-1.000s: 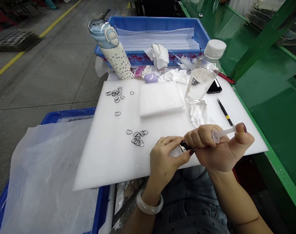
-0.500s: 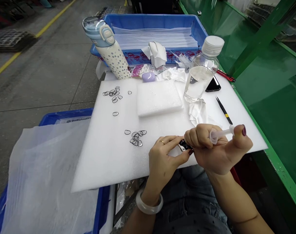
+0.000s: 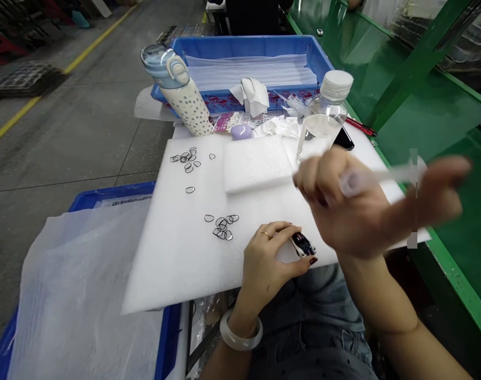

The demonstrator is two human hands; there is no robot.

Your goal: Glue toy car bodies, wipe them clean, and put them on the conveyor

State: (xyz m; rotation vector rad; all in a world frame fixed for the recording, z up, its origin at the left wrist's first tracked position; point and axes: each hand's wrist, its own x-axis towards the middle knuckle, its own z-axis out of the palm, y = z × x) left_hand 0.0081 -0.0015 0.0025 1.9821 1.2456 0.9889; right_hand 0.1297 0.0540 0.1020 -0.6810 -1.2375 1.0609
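Note:
My left hand (image 3: 264, 258) is closed on a small oval black-and-white part (image 3: 303, 244), pinched between thumb and fingertips over the near edge of a white foam sheet (image 3: 173, 269). Blurred by motion, my right hand (image 3: 343, 211) is raised to the right of the part and apart from it. Its fingers are wrapped round a translucent syringe (image 3: 391, 177), with the thumb at the plunger end. Thin black rings (image 3: 223, 226) lie in a loose cluster left of my left hand. Farther back on the foam is another group of black rings (image 3: 188, 156).
A foam block (image 3: 256, 163) sits mid-sheet. Behind it stand a clear bottle (image 3: 323, 121), a dotted flask (image 3: 187, 103) and a blue crate (image 3: 240, 45). A purple oval object (image 3: 241, 132) lies near crumpled tissues. A second blue crate (image 3: 171, 338) is at lower left; a green frame (image 3: 458, 269) borders the right.
My right hand has lifted away from the part, up and to the right, with the syringe still in it. More of the part shows in my left hand. The tweezers are now hidden.

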